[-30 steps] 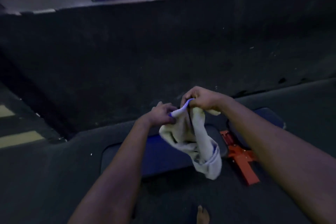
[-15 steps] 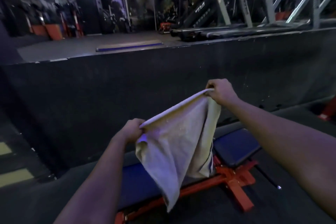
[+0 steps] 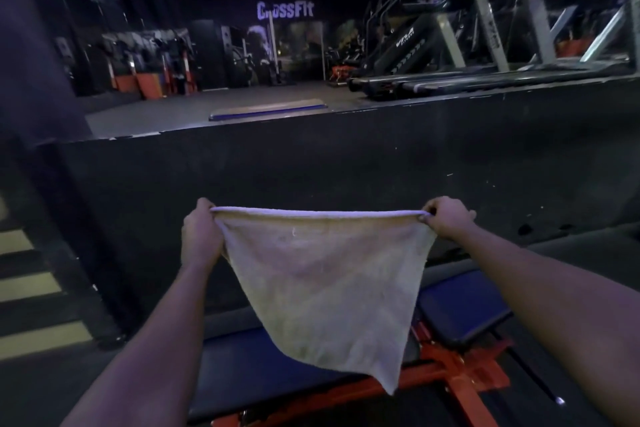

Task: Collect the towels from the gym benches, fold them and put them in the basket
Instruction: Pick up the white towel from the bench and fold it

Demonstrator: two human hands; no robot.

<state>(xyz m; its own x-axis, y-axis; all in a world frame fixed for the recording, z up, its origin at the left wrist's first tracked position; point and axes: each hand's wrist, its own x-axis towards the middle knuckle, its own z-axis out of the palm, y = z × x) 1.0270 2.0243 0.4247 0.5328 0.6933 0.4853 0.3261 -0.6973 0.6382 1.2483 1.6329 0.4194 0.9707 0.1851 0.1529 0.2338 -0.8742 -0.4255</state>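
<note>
Towel (image 3: 322, 274) — centre frame, over bench (image 3: 249, 367) | left hand (image 3: 201, 236), right hand (image 3: 448, 218) pinching top corners | risk: uneven fold — lower edge hangs skewed

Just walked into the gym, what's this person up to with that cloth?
A person is holding a pale towel stretched out in front of them, left hand and right hand each pinching a top corner. It hangs in the air above a blue padded bench with an orange frame, not yet folded. No basket is in view.
</note>
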